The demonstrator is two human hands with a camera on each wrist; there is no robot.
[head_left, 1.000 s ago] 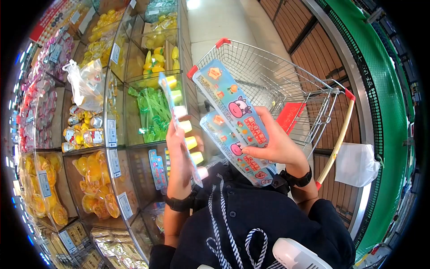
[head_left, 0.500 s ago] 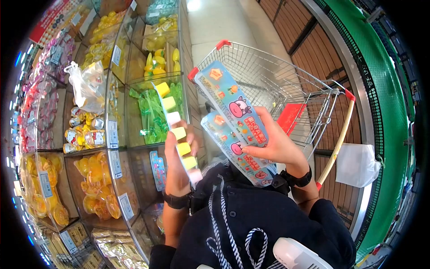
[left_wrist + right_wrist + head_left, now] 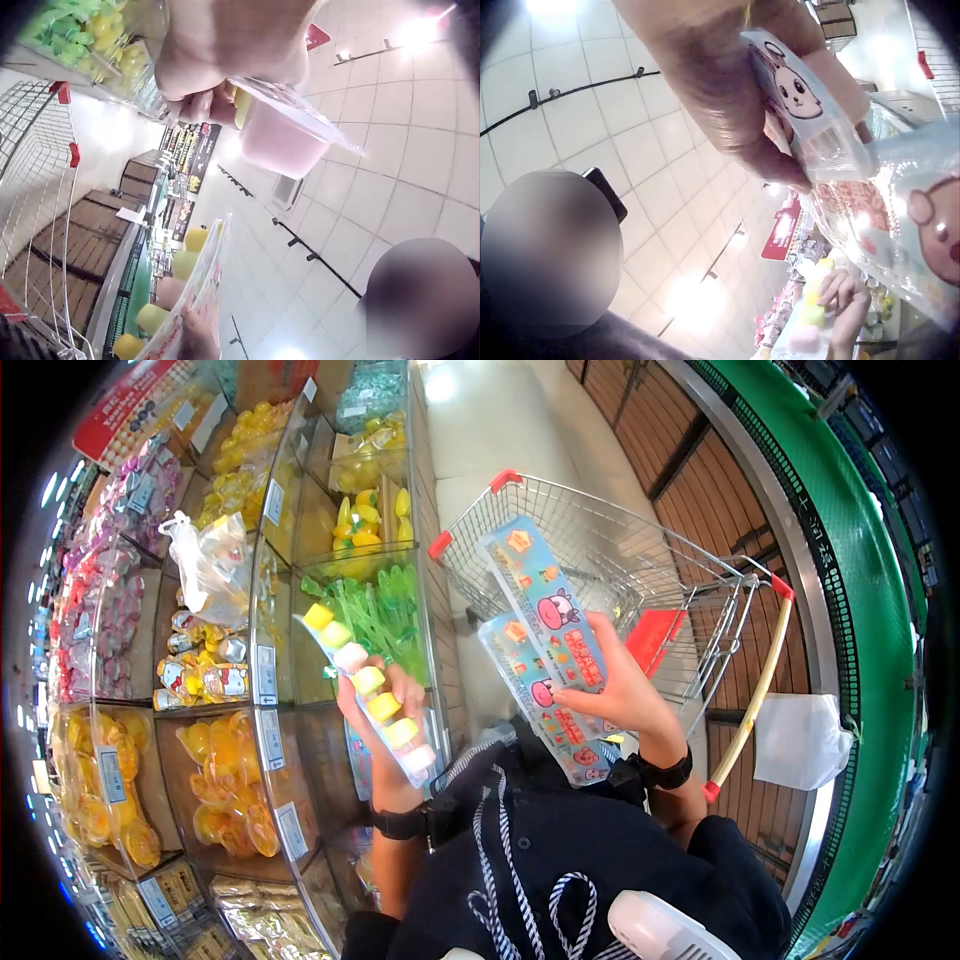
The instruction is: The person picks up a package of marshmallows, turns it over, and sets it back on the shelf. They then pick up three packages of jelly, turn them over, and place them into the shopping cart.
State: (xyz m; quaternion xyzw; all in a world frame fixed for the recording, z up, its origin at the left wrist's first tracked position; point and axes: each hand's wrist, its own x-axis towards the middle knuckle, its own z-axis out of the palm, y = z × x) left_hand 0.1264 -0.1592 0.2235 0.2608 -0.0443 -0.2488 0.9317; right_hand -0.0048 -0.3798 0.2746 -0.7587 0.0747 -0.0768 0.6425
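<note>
My left hand (image 3: 382, 765) grips a strip pack of jelly cups (image 3: 383, 706), thumb on one side and fingers curled on the other. Its yellow, pale green and pink cups face up toward the head camera. In the left wrist view, a pink cup (image 3: 281, 142) juts out below that hand. Two more jelly cup packs, an upper one (image 3: 540, 585) and a lower one (image 3: 575, 752), overlap in my right hand (image 3: 635, 695), the thumb lying across their printed blue fronts. Cartoon animals and red lettering cover these fronts. In the right wrist view, clear wrapping (image 3: 840, 154) shines near the fingers.
Clear shelf bins on the left hold green packs (image 3: 375, 610), yellow fruit-shaped packs (image 3: 358, 525) and orange ones (image 3: 232, 780). A white plastic bag (image 3: 212, 565) hangs at the bins. Beyond my right hand stands a wire shopping cart (image 3: 600, 510) with another white bag (image 3: 800, 740) by its handle.
The left hand has turned its pack from nearly edge-on until the cups face up, and has shifted a little left. My right hand keeps its hold on the two packs.
</note>
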